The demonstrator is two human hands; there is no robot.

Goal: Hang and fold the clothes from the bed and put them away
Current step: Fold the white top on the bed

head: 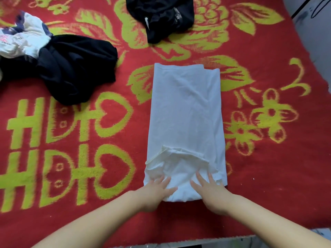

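On the bed, centre: a white cotton T-shirt (186, 122) lies folded into a long narrow strip, its length running from 6 o'clock towards 12 o'clock on the red blanket with yellow-green flowers and characters (71, 140); laid flat this way, it is ready for a crosswise fold.
Near end of the shirt: the collar end, with a rumpled band of fabric, sits at 6 o'clock, closest to the person, likely so the fold can be lifted away from the body.
Left hand (157, 192): its grip is released, the fingers straight and spread, resting flat on the shirt's near left corner to pin or smooth it.
Right hand (209, 188): likewise released, with flat fingers pressing the near right corner; the two hands sit level, so the edge stays square.
At 10 o'clock: a crumpled black garment (75, 68) touches a bunched white and navy printed garment (19, 40), both waiting unfolded.
At 12 o'clock: a second black garment with a small white mark (161, 17) lies heaped, well apart from the shirt.
Progress, as a judgement: one piece is part-folded; nothing is put away yet.
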